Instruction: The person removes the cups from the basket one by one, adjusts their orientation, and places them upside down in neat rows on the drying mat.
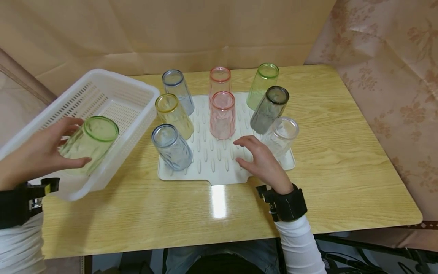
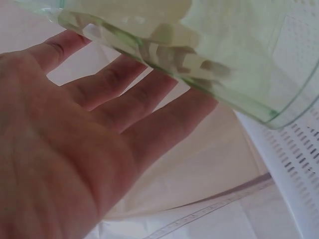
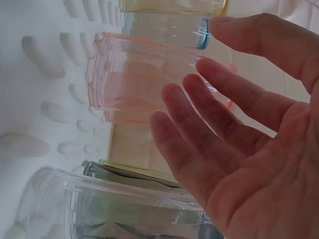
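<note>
My left hand grips a light green drinking glass within the basket's outline. Its thumb lies across the near side, and its fingertips meet the far wall of the glass. My right hand hovers above the front of a white ridged drying mat, palm turned inward, fingers loosely bent and holding nothing. A clear glass stands close beside it. Just ahead of its fingers is a pink glass, also visible past the fingertips as pink tumblers in the right wrist view.
A white slotted plastic basket sits at the table's left. On the mat's left side are blue and yellow glasses; on its right, a dark grey glass and a green one. Bare wood tabletop extends right.
</note>
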The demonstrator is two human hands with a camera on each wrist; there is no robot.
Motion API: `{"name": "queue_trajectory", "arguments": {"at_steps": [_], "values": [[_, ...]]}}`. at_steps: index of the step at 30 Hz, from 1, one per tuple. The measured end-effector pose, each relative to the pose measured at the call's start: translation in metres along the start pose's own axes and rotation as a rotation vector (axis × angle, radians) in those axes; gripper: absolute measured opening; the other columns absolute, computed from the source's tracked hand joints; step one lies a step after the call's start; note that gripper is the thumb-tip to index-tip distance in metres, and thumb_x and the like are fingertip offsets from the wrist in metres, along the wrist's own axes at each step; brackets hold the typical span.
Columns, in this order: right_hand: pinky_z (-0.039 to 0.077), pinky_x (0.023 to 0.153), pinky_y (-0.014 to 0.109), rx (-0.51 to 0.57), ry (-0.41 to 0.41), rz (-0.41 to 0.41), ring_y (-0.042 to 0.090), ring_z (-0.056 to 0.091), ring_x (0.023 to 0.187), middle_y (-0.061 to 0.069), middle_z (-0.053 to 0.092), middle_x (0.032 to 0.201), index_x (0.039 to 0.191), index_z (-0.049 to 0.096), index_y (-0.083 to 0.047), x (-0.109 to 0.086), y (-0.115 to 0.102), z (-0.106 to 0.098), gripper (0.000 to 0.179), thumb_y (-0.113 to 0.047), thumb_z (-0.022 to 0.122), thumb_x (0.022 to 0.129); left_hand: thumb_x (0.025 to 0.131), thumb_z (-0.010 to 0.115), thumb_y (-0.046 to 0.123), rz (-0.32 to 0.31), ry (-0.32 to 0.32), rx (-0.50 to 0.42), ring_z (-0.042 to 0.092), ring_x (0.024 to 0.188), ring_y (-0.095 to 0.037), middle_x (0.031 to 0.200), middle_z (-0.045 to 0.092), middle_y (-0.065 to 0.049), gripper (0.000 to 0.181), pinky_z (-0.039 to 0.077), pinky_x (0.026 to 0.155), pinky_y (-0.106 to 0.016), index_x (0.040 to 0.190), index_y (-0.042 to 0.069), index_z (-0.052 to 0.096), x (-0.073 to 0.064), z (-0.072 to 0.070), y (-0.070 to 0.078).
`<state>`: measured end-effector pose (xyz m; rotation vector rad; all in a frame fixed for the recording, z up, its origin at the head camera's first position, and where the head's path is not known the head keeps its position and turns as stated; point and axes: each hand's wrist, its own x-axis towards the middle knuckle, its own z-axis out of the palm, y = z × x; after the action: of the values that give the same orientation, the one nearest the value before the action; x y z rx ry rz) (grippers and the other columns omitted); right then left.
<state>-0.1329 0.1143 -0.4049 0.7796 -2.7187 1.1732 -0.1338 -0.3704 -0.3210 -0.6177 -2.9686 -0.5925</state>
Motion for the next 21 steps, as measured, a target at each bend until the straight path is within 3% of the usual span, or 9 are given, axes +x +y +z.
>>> {"name": "queue_trajectory", "arguments": {"at_steps": [3,6,9,10,14,17,19,21], "values": [[0.044,0.094,0.045,-0.004,-0.003,0.015,0.03,0.054,0.112,0.016,0.057,0.121,0.118,0.06,0.003,-0.001,0.0,0.001,0.04,-0.001,0.074,0.081,0.052,0.09,0.001,0.021,0.02,0.012,0.052,0.097,-0.052,0.121,0.049,-0.033,0.091,0.043,0.072,-0.066,0.127,-0.009,0.041,-0.001,0.0,0.007],[0.045,0.093,0.045,0.0,0.001,0.031,0.031,0.052,0.113,0.017,0.054,0.124,0.118,0.061,0.003,-0.002,-0.001,0.001,0.04,-0.001,0.074,0.081,0.049,0.091,0.0,0.054,0.054,0.024,0.054,0.094,-0.048,0.117,0.052,-0.031,0.091,0.052,0.077,-0.034,0.126,-0.009,0.043,-0.001,-0.002,0.011],[0.045,0.093,0.045,0.006,0.01,0.043,0.031,0.051,0.115,0.018,0.051,0.126,0.118,0.061,0.004,-0.002,-0.001,0.001,0.041,0.0,0.075,0.08,0.046,0.091,-0.002,0.084,0.08,0.024,0.054,0.096,-0.042,0.117,0.054,-0.029,0.093,0.039,0.077,-0.009,0.126,-0.008,0.045,-0.001,-0.004,0.016],[0.046,0.093,0.044,0.009,0.01,0.048,0.031,0.05,0.115,0.018,0.05,0.127,0.118,0.061,0.004,-0.002,-0.001,0.001,0.041,0.0,0.075,0.08,0.045,0.091,-0.002,0.094,0.088,0.028,0.054,0.097,-0.04,0.117,0.054,-0.028,0.093,0.035,0.078,-0.006,0.127,-0.008,0.045,-0.002,-0.004,0.018],[0.046,0.093,0.045,0.008,0.007,0.064,0.032,0.05,0.115,0.019,0.049,0.129,0.119,0.061,0.003,-0.003,0.0,0.001,0.041,-0.001,0.075,0.081,0.043,0.09,-0.001,0.137,0.108,0.03,0.051,0.097,-0.035,0.115,0.054,-0.027,0.097,0.027,0.083,-0.002,0.128,-0.007,0.045,-0.003,-0.007,0.028],[0.046,0.093,0.045,0.012,0.005,0.074,0.032,0.05,0.114,0.019,0.047,0.13,0.119,0.061,0.002,-0.004,0.0,0.001,0.041,-0.002,0.075,0.081,0.046,0.092,0.009,0.184,0.133,0.035,0.05,0.094,-0.034,0.113,0.055,-0.027,0.095,0.024,0.081,-0.002,0.127,-0.008,0.046,-0.003,-0.009,0.036],[0.046,0.093,0.045,0.017,0.008,0.075,0.032,0.05,0.114,0.02,0.047,0.131,0.119,0.061,0.002,-0.004,0.0,0.001,0.041,-0.002,0.075,0.081,0.053,0.093,0.027,0.217,0.153,0.034,0.05,0.093,-0.034,0.112,0.055,-0.026,0.093,0.024,0.081,-0.004,0.126,-0.008,0.046,-0.004,-0.01,0.042],[0.046,0.093,0.045,0.022,0.01,0.074,0.032,0.05,0.114,0.02,0.047,0.131,0.119,0.061,0.002,-0.005,0.0,0.001,0.041,-0.002,0.075,0.081,0.064,0.085,0.051,0.254,0.172,0.022,0.049,0.092,-0.035,0.111,0.054,-0.026,0.094,0.024,0.083,-0.004,0.125,-0.009,0.046,-0.004,-0.011,0.047]]}}
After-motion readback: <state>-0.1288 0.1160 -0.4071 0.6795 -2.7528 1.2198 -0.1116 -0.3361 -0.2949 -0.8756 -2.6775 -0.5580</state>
